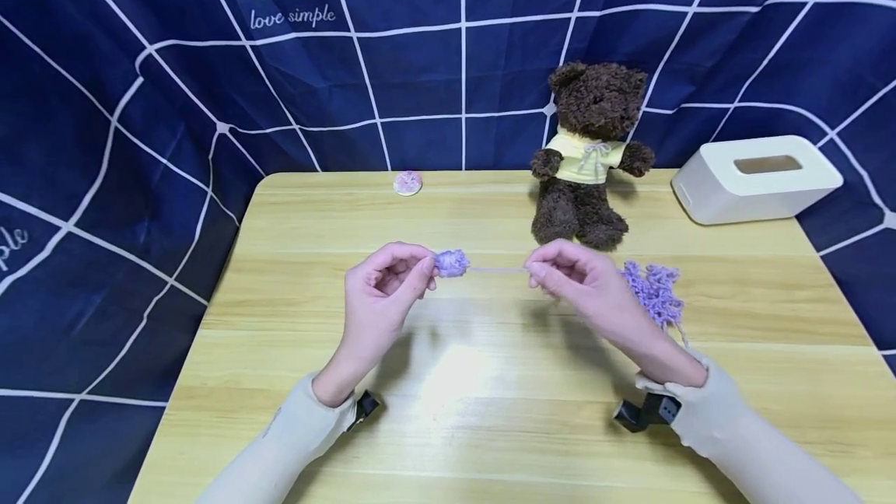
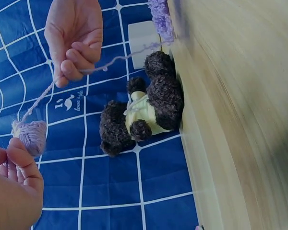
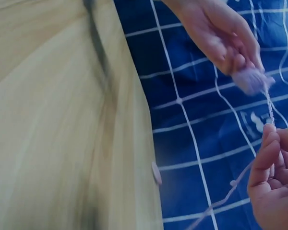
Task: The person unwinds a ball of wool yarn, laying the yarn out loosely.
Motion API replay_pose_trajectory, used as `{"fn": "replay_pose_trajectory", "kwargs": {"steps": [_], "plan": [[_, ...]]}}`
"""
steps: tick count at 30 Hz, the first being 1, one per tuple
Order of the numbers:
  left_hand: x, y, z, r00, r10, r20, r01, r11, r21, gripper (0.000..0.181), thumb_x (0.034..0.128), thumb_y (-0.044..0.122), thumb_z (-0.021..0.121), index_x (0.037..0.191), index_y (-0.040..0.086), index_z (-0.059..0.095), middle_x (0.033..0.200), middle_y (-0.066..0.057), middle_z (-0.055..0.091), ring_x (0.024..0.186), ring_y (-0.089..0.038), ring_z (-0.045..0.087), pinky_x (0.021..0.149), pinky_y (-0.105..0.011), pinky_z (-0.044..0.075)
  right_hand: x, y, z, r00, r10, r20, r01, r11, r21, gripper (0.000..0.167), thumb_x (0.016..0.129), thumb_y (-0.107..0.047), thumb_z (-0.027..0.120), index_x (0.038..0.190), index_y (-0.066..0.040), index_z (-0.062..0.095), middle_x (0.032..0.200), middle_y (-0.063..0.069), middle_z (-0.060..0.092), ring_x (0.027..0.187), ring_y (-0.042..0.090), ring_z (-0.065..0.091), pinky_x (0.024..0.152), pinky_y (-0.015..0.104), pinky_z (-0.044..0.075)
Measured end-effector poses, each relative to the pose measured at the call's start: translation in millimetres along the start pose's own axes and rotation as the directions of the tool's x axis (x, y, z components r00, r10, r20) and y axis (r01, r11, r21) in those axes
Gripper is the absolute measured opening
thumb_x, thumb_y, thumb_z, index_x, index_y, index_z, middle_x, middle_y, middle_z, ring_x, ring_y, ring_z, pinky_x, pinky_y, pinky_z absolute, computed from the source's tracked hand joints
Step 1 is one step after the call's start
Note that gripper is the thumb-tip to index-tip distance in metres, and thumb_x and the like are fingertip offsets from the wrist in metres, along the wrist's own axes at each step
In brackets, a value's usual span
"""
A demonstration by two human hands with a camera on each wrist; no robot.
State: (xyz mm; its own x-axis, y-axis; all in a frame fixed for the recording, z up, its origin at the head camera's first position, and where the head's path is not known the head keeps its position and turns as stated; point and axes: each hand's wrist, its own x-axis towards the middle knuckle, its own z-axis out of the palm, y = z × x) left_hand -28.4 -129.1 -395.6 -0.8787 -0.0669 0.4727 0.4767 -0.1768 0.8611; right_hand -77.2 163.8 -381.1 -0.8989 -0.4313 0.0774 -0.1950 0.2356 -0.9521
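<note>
Above the table's middle, my left hand [image 1: 386, 286] pinches a small wound bundle of lilac yarn [image 1: 452, 263] between thumb and fingers. A strand of yarn [image 1: 498, 269] runs taut from the bundle to my right hand [image 1: 584, 282], which pinches it between thumb and fingertips. In the left wrist view the yarn bundle [image 2: 31, 136] shows its windings. Beyond the right hand there, the strand [image 2: 120, 58] trails on toward a lilac crocheted piece [image 2: 161, 19]. That same crocheted piece [image 1: 654, 292] lies on the table behind the right wrist, partly covered by it in the head view.
A brown teddy bear [image 1: 591, 154] in a yellow top sits at the back of the wooden table [image 1: 315, 411]. To its right stands a white tissue box [image 1: 756, 177]. A small round pinkish disc [image 1: 407, 183] lies at the back edge, before a blue checked cloth [image 1: 413, 76].
</note>
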Motion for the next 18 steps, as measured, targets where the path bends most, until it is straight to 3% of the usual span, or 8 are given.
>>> {"fn": "replay_pose_trajectory", "kwargs": {"steps": [5,9,12,18], "plan": [[-0.5,0.0,-2.0,1.0,-0.006,-0.007,0.006,1.0,-0.002,0.009,0.1013,-0.008,0.069,0.108,-0.015,0.071,0.091,-0.014,0.073,0.077,-0.018,0.069,0.064,-0.02,0.057,-5.4,6,-25,0.993,-0.051,-0.104,0.062,0.992,0.105,0.017,0.108,-0.003,0.067,0.124,0.004,0.07,0.101,0.011,0.074,0.08,0.017,0.068,0.065,0.023,0.058],[-1.1,-0.7,-2.8,1.0,-0.007,-0.012,0.007,1.0,-0.002,0.009,0.1014,-0.008,0.069,0.108,-0.015,0.071,0.091,-0.013,0.073,0.077,-0.018,0.069,0.065,-0.02,0.057,-9.9,13,-44,0.979,-0.069,-0.191,0.117,0.961,0.252,0.018,0.107,0.004,0.066,0.124,0.007,0.069,0.099,0.009,0.075,0.082,0.015,0.069,0.067,0.02,0.059],[-1.1,-0.9,-3.2,1.0,-0.002,-0.014,0.002,1.0,-0.002,0.009,0.1014,-0.009,0.068,0.107,-0.016,0.07,0.091,-0.013,0.073,0.077,-0.018,0.069,0.065,-0.021,0.057,-13.2,19,-58,0.962,-0.051,-0.267,0.135,0.942,0.308,0.018,0.106,0.007,0.066,0.123,0.007,0.069,0.099,0.009,0.076,0.086,0.015,0.07,0.074,0.02,0.06],[-0.7,-0.2,-3.6,1.0,0.0,-0.018,0.0,1.0,-0.001,0.009,0.1016,-0.009,0.068,0.107,-0.016,0.07,0.091,-0.013,0.073,0.078,-0.018,0.07,0.065,-0.021,0.058,-21.1,34,-88,0.92,-0.005,-0.391,0.16,0.918,0.363,0.015,0.105,0.007,0.066,0.12,0.008,0.069,0.095,0.009,0.077,0.082,0.014,0.069,0.07,0.02,0.059]]}}
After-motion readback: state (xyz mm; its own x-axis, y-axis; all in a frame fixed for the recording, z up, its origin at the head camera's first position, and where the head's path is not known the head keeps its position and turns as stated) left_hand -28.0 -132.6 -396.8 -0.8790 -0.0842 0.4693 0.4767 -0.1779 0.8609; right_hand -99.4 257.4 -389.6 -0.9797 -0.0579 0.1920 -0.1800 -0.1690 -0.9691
